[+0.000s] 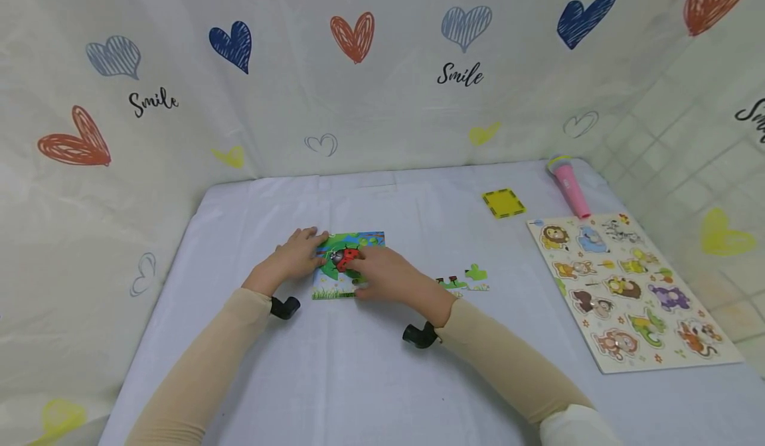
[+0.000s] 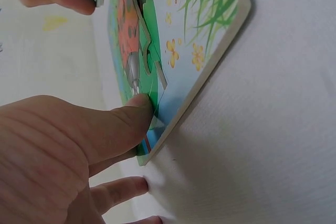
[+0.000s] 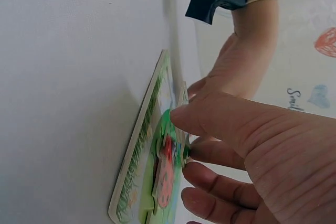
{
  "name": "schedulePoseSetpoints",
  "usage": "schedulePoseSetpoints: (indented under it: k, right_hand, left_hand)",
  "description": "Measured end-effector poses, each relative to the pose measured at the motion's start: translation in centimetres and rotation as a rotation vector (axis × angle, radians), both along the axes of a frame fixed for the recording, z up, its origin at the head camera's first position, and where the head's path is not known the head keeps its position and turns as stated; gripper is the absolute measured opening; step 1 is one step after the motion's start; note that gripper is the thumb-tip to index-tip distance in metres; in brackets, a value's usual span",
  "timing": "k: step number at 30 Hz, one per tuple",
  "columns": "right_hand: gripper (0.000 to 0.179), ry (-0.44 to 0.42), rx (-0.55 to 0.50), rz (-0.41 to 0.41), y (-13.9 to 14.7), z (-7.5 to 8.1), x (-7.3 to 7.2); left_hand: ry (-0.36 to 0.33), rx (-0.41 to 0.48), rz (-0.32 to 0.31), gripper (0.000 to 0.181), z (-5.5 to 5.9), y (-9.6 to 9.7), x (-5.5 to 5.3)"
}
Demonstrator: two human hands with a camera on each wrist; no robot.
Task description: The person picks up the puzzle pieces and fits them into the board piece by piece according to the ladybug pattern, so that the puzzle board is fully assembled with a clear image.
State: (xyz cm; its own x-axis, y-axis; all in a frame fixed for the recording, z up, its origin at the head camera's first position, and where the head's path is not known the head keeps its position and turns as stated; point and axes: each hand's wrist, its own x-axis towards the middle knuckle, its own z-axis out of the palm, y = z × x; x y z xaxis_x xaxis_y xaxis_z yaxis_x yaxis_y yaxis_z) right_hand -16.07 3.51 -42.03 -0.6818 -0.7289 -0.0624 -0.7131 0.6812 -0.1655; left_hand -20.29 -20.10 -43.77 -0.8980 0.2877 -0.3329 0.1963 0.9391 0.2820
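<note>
A ladybug jigsaw puzzle (image 1: 325, 287) lies on the white-covered table, with red, green and blue parts and grass along its near edge. My left hand (image 1: 294, 255) is at its left side. In the left wrist view the left thumb (image 2: 128, 116) presses on the puzzle near a corner, and other fingers extend past the edge. Over the puzzle's right part, my right hand (image 1: 388, 275) pinches a puzzle piece (image 3: 182, 95) between thumb and fingers, tilted above the board. The piece's picture is mostly hidden. Some pieces in the puzzle stand slightly raised.
Loose puzzle pieces (image 1: 476, 273) lie right of the right hand, partly behind its wrist. Farther right are a yellow square (image 1: 504, 203), a pink toy microphone (image 1: 570, 188) and an animal puzzle board (image 1: 648, 293). A heart-printed sheet (image 1: 394, 101) hangs behind the table.
</note>
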Motion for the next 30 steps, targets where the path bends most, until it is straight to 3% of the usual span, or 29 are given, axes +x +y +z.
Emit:
schedulePoseSetpoints:
  k: [9, 30]
  right_hand:
    - [0.046, -0.026, -0.023, 0.001, -1.4, -0.4, -0.3]
    - [0.039, -0.051, -0.039, 0.020, -3.1, -1.2, -1.1]
  left_hand:
    - [0.004, -0.008, -0.005, 0.069, -0.1, -0.1, -0.1]
    - [0.000, -0.001, -0.001, 0.068, 0.0, 0.0, 0.1]
